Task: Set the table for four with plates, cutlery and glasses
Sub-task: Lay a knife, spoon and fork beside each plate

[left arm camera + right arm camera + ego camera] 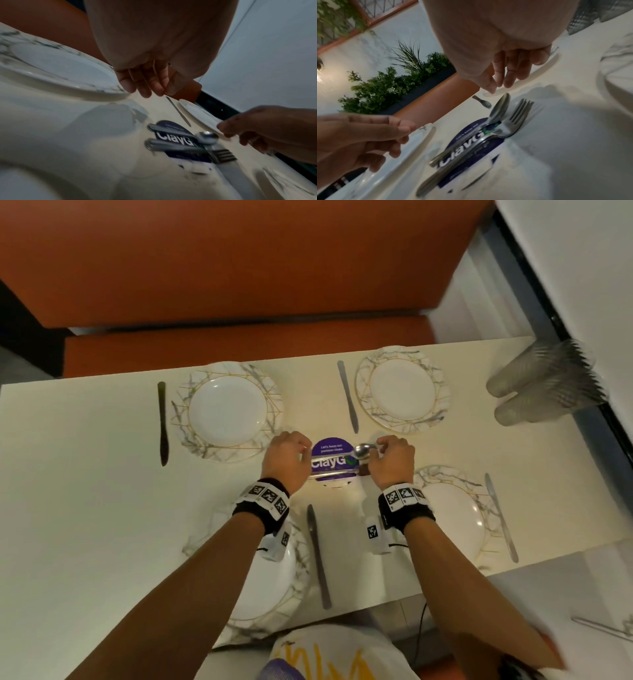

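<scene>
A pile of spoons and forks (334, 462) lies across a purple round sticker (330, 447) at the table's middle. One spoon bowl (500, 106) and a fork head (518, 117) point towards the right. My left hand (149, 89) hovers over the handle ends with loosely curled fingers, holding nothing. My right hand (501, 81) hangs just above the spoon bowl, also holding nothing. Marbled plates stand at far left (181, 412), far right (363, 392), near right (479, 491) and near left (298, 587). A knife (347, 397) lies beside each plate.
A stack of clear plastic cups (544, 381) lies on its side at the table's far right corner. An orange bench (239, 268) runs behind the far edge. More cutlery (603, 628) lies on a white surface at the lower right.
</scene>
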The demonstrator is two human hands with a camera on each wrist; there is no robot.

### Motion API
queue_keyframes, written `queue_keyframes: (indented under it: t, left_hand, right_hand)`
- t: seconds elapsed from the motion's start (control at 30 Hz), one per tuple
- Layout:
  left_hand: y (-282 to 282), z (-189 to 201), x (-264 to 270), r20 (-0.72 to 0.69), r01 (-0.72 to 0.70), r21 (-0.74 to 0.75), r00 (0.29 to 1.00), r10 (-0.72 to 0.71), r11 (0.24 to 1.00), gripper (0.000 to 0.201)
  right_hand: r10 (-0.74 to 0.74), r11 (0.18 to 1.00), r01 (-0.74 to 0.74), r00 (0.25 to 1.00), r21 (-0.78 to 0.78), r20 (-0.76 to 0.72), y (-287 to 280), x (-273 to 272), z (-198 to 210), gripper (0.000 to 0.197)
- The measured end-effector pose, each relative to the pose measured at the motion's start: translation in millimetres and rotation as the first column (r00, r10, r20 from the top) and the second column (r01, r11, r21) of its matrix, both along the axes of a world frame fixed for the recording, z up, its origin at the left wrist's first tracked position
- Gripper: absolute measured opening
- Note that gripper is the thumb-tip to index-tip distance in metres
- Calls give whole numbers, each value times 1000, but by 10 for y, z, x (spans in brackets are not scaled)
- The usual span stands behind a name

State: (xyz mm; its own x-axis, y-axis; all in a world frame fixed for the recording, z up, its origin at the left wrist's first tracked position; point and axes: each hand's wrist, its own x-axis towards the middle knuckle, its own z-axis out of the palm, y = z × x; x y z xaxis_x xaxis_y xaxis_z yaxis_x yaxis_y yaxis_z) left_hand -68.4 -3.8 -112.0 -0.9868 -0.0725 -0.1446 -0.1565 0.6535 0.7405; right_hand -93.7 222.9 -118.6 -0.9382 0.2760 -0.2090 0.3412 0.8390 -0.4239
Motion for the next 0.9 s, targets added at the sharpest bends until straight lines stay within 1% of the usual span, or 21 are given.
queue_keyframes:
  t: [0.07,0.13,0.23,0.37,0.43,0.5,0.6,0.67,0.7,0.77,0.83,0.9]
  left_hand:
    - [290,-45,9,42,67,-14,997,-66,998,14]
    - [545,-41,29,60,120,-30,991,-118,992,17]
    - [781,-21,20,92,126,-42,988,-121,991,19]
    - [958,67,-57,143,70,-54,988,-61,996,24]
    - [1020,132,-107,150,34,-60,988,-25,998,29]
    - [1053,207,-174,149,-1,-57,989,10,998,33]
    - [1072,296,-270,131,-15,-53,991,22,998,35]
    - [1091,352,-305,107,-23,-31,994,26,999,34]
    - [1107,386,-311,102,-44,11,994,42,999,33]
    - [1136,453,-304,124,-120,150,987,102,981,30]
    - [1154,530,-275,161,-215,315,972,172,924,26]
    - [1151,603,-221,211,-298,451,951,224,841,22]
  right_hand:
    - [52,992,-61,995,107,91,130,-78,-4,33]
    - [120,978,-145,978,148,168,242,-144,-38,34]
    - [156,976,-184,963,112,218,288,-222,-49,28]
    - [108,994,-112,959,3,262,300,-323,-3,22]
    - [103,991,-81,971,-106,217,337,-380,42,14]
    - [120,974,-90,984,-207,134,367,-447,124,7]
    - [177,943,-187,982,-276,-61,390,-573,341,6]
    - [239,917,-282,955,-282,-175,399,-673,533,7]
    - [274,904,-327,938,-276,-214,396,-717,625,7]
    - [325,879,-394,907,-269,-269,383,-791,783,7]
    - [350,859,-434,885,-273,-307,346,-832,885,7]
    - [335,840,-441,880,-315,-337,295,-814,958,7]
